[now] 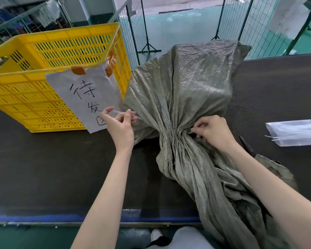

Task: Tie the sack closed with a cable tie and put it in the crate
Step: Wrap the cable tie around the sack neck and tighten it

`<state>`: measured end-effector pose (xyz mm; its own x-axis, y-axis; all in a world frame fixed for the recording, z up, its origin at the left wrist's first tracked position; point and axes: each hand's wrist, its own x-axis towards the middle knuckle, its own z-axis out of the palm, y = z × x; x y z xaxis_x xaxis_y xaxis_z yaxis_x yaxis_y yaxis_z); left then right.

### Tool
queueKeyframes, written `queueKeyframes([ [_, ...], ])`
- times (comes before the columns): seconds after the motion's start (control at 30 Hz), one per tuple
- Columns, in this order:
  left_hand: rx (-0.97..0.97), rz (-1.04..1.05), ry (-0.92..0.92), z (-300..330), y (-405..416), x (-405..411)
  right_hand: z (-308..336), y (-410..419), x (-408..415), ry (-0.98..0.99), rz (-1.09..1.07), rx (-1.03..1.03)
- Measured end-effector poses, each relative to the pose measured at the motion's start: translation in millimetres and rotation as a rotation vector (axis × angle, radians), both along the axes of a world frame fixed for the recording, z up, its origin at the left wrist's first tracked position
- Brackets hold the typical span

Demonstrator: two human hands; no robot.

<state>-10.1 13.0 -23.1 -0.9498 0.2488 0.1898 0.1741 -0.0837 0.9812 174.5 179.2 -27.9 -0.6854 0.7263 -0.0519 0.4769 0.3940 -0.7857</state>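
grey-green woven sack (183, 83) lay on the dark table (52, 168), neck bunched. my left hand (119, 123) pinched the cable tie (118, 112) tail; my right hand (214, 131) gripped the neck. tightening seemed next, then the yellow crate (25, 97) beside it.

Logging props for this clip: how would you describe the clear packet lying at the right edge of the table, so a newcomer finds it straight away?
Start at the big grey-green sack lying across the dark table, then look right past the right hand. Near the frame's right edge lies a flat clear plastic packet with pale strips poking from its left end. It is the only transparent item there, unlike the yellow crate on the far left.
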Motion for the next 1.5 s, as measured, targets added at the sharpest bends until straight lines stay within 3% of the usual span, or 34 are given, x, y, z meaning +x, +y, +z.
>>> queueKeyframes([
  [0.1,-0.018,-0.089,0.021,4,4,0,7,-9,-4,0.224,0.002,-0.216],
  [0.23,-0.093,-0.231,0.082,7,10,-5,8,-11,-14,0.334,0.035,-0.197],
  [0.57,-0.318,-0.585,0.197,23,30,-22,15,-11,-35,0.481,0.242,0.44],
  [0.63,-0.365,-0.611,0.233,25,36,-26,10,-11,-38,0.514,0.216,0.353],
  [0.77,-0.358,-0.733,0.213,24,46,-28,4,-16,-44,0.6,0.136,-0.077],
  [0.9,-0.277,-0.842,0.077,16,49,-28,-2,-15,-50,0.559,0.056,-0.119],
  [1.1,-0.318,-0.918,0.045,19,46,-26,-2,-15,-60,0.672,-0.027,-0.464],
  [1.5,-0.338,-0.922,0.036,17,56,-23,0,-14,-67,0.644,0.047,-0.409],
])
